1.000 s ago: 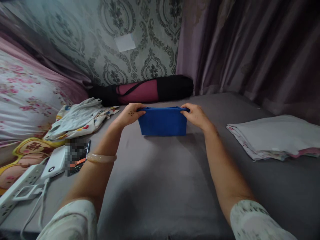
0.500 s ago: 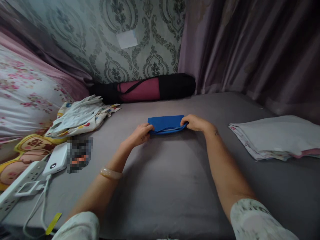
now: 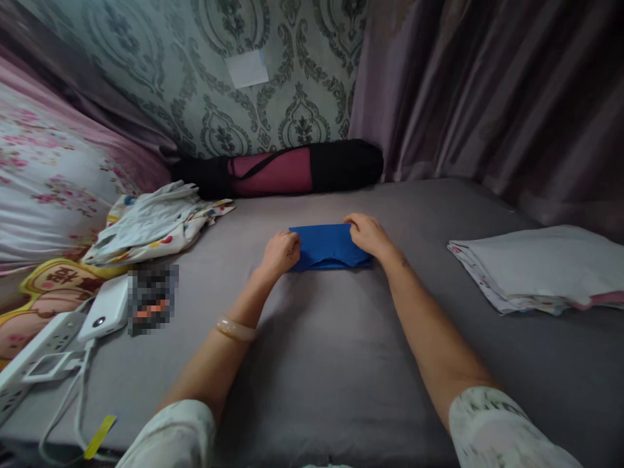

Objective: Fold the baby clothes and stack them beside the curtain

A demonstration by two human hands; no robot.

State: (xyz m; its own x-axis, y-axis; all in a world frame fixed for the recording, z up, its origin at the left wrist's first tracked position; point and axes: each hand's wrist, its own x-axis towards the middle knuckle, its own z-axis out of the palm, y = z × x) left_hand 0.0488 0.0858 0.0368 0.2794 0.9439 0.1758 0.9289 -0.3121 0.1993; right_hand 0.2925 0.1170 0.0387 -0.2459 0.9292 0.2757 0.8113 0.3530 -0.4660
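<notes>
A folded blue cloth (image 3: 326, 244) lies on the grey bed sheet (image 3: 312, 364) in front of me, its near edge dipping in a shallow curve. My left hand (image 3: 283, 251) is closed at the cloth's left side, fingers curled in near the far corner. At the far right corner, my right hand (image 3: 368, 234) bends over the cloth with its fingers pinched on the edge. The fingertips of both hands are partly hidden. A pale bangle (image 3: 236, 328) circles my left forearm.
To the right lies a folded white cloth stack (image 3: 541, 266). Crumpled clothes (image 3: 156, 224), a white power bank (image 3: 104, 309) and a power strip (image 3: 43, 344) with cables are at left. A black and maroon long bag (image 3: 277, 174) rests against the wall.
Both hands have shifted from the cloth's near edge toward its far corners. The near edge, raised in a fold before, now lies flatter, and more of the top shows.
</notes>
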